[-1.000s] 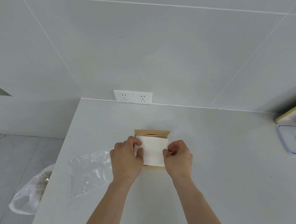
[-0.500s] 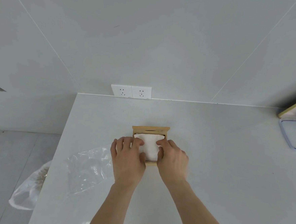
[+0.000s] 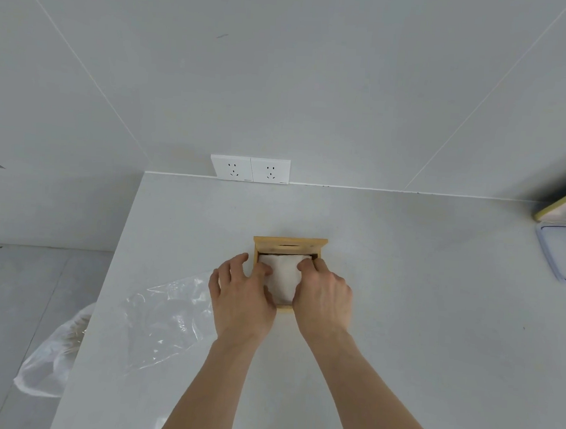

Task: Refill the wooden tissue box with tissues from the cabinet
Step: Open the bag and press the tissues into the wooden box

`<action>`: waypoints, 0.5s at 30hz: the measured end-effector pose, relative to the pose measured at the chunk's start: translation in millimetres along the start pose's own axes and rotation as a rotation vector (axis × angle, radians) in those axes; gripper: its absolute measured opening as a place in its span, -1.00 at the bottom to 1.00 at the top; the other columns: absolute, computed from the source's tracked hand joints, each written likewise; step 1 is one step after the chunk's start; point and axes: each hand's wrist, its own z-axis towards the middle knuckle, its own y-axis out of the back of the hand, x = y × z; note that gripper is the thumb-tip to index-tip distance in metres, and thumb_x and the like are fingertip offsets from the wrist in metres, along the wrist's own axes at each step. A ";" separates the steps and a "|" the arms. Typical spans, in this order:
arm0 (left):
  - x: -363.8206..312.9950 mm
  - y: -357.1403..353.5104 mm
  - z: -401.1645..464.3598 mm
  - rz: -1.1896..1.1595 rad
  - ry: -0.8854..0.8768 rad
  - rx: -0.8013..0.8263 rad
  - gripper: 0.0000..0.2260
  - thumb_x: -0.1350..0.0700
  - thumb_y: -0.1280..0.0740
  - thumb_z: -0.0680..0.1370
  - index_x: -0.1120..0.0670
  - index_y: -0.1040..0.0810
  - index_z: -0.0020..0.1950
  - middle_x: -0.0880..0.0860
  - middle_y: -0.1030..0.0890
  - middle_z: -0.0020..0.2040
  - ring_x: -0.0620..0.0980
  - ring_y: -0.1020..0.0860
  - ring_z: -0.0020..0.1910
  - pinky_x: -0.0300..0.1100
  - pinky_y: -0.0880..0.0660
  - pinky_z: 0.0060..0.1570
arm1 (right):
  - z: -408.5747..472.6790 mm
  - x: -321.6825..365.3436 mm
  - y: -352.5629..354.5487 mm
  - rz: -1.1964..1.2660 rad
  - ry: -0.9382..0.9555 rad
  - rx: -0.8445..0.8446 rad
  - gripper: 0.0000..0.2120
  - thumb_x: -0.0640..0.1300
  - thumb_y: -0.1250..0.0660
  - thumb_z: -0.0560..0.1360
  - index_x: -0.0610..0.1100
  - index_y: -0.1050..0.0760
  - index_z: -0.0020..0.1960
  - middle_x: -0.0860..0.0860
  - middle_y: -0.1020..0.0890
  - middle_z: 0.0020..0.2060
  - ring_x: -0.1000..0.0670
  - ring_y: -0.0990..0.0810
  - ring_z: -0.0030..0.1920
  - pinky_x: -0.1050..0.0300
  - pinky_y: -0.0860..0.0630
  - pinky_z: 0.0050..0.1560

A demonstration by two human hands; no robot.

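The wooden tissue box [image 3: 289, 245] sits open in the middle of the white counter, its slotted lid slid back at the far end. A white stack of tissues [image 3: 283, 276] lies inside it. My left hand [image 3: 240, 296] rests over the box's left wall, fingers spread, thumb pressing on the tissues. My right hand [image 3: 324, 296] covers the right wall, its fingertips curled down onto the stack's far right corner. Both hands press the tissues; the box's side walls are mostly hidden under them.
Crumpled clear plastic wrap [image 3: 167, 320] lies on the counter [image 3: 419, 307] left of my hands, near the left edge. A bin with a clear bag [image 3: 50, 359] stands on the floor below. Two wall sockets [image 3: 250, 169] sit behind; a plastic container [image 3: 563, 250] at far right.
The tissue stack has gone from resting on top of the box to sitting down inside it. My hands moved from gripping its sides to pressing on it from above.
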 end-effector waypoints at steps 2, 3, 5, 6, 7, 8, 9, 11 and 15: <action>-0.9 -0.8 1.6 0.028 0.005 0.030 -0.66 0.09 -0.25 0.56 -0.17 -0.55 0.30 0.02 -0.37 0.51 0.08 -0.23 0.54 0.04 -0.08 0.55 | -1.4 0.6 -0.2 -0.006 0.015 0.020 -0.73 -0.31 -0.41 0.34 -0.09 -0.58 0.01 0.00 -0.58 0.07 -0.12 -0.52 -0.38 0.14 -0.30 -0.43; -1.1 -1.1 2.1 0.042 0.010 0.046 -0.65 0.08 -0.23 0.56 -0.18 -0.53 0.32 0.01 -0.37 0.50 0.07 -0.23 0.54 0.05 -0.08 0.55 | -2.0 0.6 -0.4 -0.016 0.008 0.025 -0.77 -0.33 -0.42 0.31 -0.11 -0.58 -0.07 -0.03 -0.55 0.05 -0.11 -0.43 -0.44 0.14 -0.28 -0.45; -1.3 -1.8 2.5 0.060 0.015 0.071 -0.62 0.09 -0.21 0.57 -0.19 -0.50 0.35 -0.01 -0.39 0.48 0.06 -0.25 0.52 0.05 -0.07 0.56 | -2.3 -2.2 -1.8 -0.031 -0.029 0.018 -0.78 -0.37 -0.43 0.28 -0.12 -0.56 -0.16 -0.06 -0.48 -0.01 -0.07 -0.31 -0.47 0.15 -0.27 -0.47; -1.1 -2.2 2.5 0.068 0.013 0.079 -0.61 0.10 -0.20 0.57 -0.18 -0.50 0.36 -0.01 -0.41 0.46 0.06 -0.26 0.51 0.05 -0.08 0.55 | -1.9 -4.8 -2.9 -0.033 -0.045 0.015 -0.78 -0.38 -0.42 0.28 -0.12 -0.57 -0.16 -0.06 -0.45 -0.04 -0.05 -0.32 -0.44 0.15 -0.30 -0.46; -0.8 -2.6 2.4 0.077 0.010 0.085 -0.61 0.10 -0.20 0.57 -0.18 -0.49 0.37 -0.02 -0.42 0.45 0.06 -0.28 0.50 0.06 -0.09 0.55 | -1.0 -7.3 -3.7 -0.034 -0.053 0.015 -0.77 -0.38 -0.41 0.30 -0.11 -0.58 -0.14 -0.06 -0.43 -0.05 -0.04 -0.34 -0.39 0.15 -0.33 -0.43; -0.6 -2.8 2.2 0.086 0.007 0.090 -0.60 0.10 -0.19 0.57 -0.18 -0.49 0.37 -0.02 -0.42 0.44 0.06 -0.29 0.49 0.06 -0.10 0.55 | 0.1 -9.3 -4.2 -0.037 -0.052 0.018 -0.77 -0.37 -0.39 0.31 -0.10 -0.60 -0.12 -0.05 -0.41 -0.06 -0.04 -0.36 -0.33 0.15 -0.37 -0.40; -0.4 -2.9 2.2 0.092 0.005 0.094 -0.60 0.10 -0.19 0.57 -0.18 -0.48 0.37 -0.03 -0.43 0.44 0.06 -0.30 0.48 0.07 -0.11 0.54 | 1.2 -10.6 -3.9 -0.044 -0.046 0.021 -0.77 -0.36 -0.38 0.31 -0.09 -0.61 -0.12 -0.05 -0.41 -0.06 -0.04 -0.38 -0.28 0.14 -0.42 -0.37; -0.7 -2.7 2.7 0.095 0.004 0.098 -0.60 0.11 -0.19 0.57 -0.18 -0.48 0.37 -0.04 -0.44 0.42 0.06 -0.32 0.46 0.07 -0.13 0.54 | 4.1 -10.8 -3.3 -0.076 -0.036 0.036 -0.75 -0.33 -0.38 0.31 -0.05 -0.62 -0.10 -0.06 -0.40 -0.03 -0.07 -0.42 -0.19 0.11 -0.49 -0.31; -0.6 -1.3 4.3 0.049 -0.001 0.068 -0.62 0.12 -0.22 0.56 -0.17 -0.50 0.34 -0.06 -0.52 0.31 0.05 -0.44 0.34 0.01 -0.23 0.47 | 8.8 -10.3 -3.8 -0.105 -0.070 0.079 -0.77 -0.21 -0.39 0.38 0.02 -0.59 0.00 -0.04 -0.38 0.03 -0.05 -0.43 -0.14 0.13 -0.46 -0.33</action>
